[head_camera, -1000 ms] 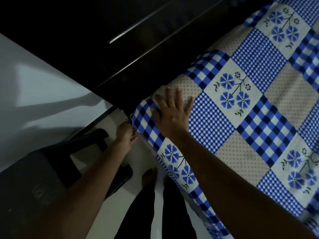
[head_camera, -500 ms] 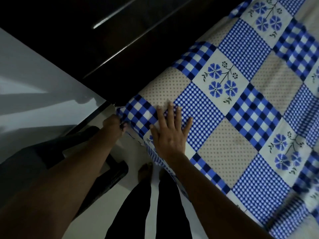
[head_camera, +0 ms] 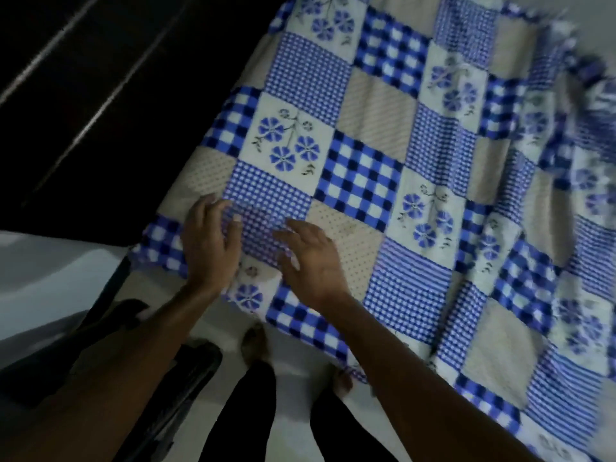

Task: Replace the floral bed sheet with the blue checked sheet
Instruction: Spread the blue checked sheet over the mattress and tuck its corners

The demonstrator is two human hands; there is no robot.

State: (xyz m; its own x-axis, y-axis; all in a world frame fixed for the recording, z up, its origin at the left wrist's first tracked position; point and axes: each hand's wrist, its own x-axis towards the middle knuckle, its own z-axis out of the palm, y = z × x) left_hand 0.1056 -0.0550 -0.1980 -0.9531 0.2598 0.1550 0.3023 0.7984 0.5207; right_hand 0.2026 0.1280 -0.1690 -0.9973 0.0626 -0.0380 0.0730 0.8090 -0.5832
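The blue checked sheet (head_camera: 383, 168), a patchwork of gingham, dotted beige and blue-flower squares, covers the bed and drapes over its near edge. My left hand (head_camera: 208, 243) lies on top of the sheet near the bed's corner, fingers spread and relaxed. My right hand (head_camera: 311, 265) sits just to its right over the sheet, fingers loosely extended and holding nothing; blur hides whether it touches the cloth. The far right of the sheet is rumpled and blurred. No floral sheet shows.
A dark wooden headboard (head_camera: 110, 95) runs along the upper left. A dark chair or stool (head_camera: 100, 355) stands on the pale floor at lower left. My legs and bare feet (head_camera: 255, 341) stand close against the bed's edge.
My left hand left the sheet's corner at the bed's side and came up onto the top. My right hand shifted right. The view swung toward the bed's middle.
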